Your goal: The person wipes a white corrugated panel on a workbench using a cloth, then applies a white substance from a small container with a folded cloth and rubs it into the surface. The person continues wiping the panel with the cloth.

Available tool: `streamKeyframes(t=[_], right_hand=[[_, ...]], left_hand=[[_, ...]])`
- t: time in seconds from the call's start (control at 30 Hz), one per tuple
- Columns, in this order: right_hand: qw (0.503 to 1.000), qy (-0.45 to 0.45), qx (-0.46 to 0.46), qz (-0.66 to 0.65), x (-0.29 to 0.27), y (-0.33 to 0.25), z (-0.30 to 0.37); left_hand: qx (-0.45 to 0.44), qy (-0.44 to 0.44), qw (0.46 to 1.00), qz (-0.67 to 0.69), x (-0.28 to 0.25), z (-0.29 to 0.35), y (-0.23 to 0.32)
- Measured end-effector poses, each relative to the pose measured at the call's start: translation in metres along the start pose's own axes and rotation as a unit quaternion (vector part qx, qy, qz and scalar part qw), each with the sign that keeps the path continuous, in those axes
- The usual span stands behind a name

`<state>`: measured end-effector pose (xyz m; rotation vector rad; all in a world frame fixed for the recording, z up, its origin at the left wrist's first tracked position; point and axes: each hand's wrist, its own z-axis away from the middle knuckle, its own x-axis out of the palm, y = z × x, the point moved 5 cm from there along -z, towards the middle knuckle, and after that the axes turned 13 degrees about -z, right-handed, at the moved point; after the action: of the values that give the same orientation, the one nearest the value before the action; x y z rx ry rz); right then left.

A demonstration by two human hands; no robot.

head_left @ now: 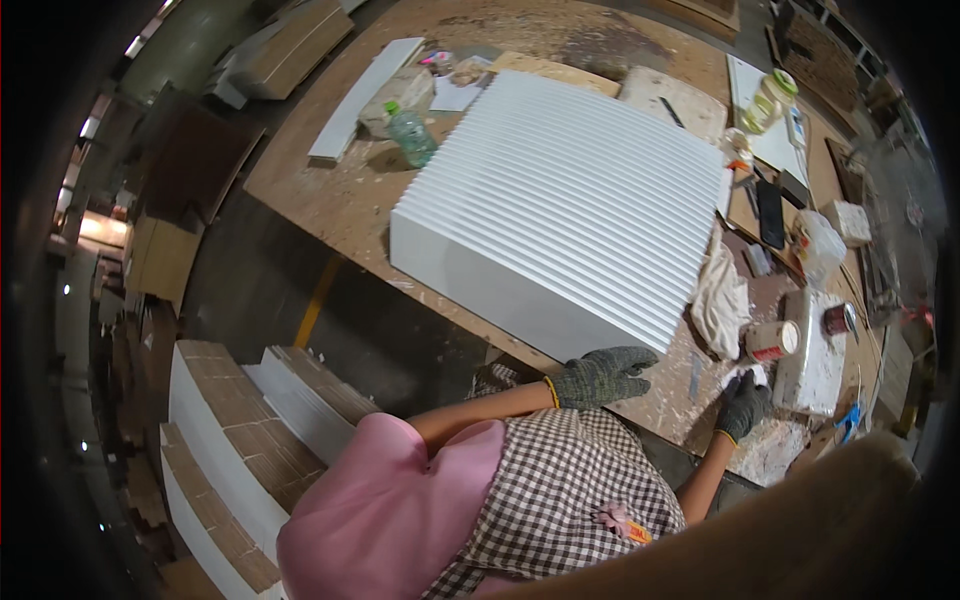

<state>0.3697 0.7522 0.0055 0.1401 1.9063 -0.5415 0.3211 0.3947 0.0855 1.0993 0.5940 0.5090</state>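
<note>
A big white block (560,200) with a ridged top of parallel strips and a smooth front side sits on the worn wooden table (330,200). My left hand (600,378), in a grey knitted glove, is at the block's near right corner, its fingers stretched out and holding nothing. Whether it touches the block I cannot tell. Farther right, my gloved right hand (743,405) reaches down to the table with bent fingers at a small white patch (750,374), below a white cup (772,341). What its fingers hold, if anything, is hidden.
A crumpled cloth (722,300), a dark can (840,319), a phone (770,213) and a paint-stained white slab (808,355) lie on the right. A green-capped bottle (410,135) stands beyond the block's left. Stacked boards (240,420) rise at the lower left.
</note>
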Motion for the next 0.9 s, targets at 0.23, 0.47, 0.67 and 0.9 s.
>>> streamKeyframes(t=[0.23, 0.47, 0.67, 0.9], right_hand=[[0.958, 0.035, 0.16, -0.235, 0.009, 0.063, -0.004], [0.229, -0.004, 0.17, -0.958, 0.025, -0.041, 0.01], [0.113, -0.129, 0.334, -0.927, 0.037, -0.314, 0.02], [0.508, -0.289, 0.173, -0.793, 0.044, -0.514, -0.01]], left_hand=[[0.029, 0.079, 0.996, -0.024, -0.092, 0.046, -0.016], [0.106, 0.509, 0.773, -0.363, -0.258, 0.16, -0.066], [-0.024, 0.628, 0.704, -0.332, -0.364, 0.219, -0.2], [-0.004, 0.618, 0.709, -0.339, -0.394, 0.206, -0.248]])
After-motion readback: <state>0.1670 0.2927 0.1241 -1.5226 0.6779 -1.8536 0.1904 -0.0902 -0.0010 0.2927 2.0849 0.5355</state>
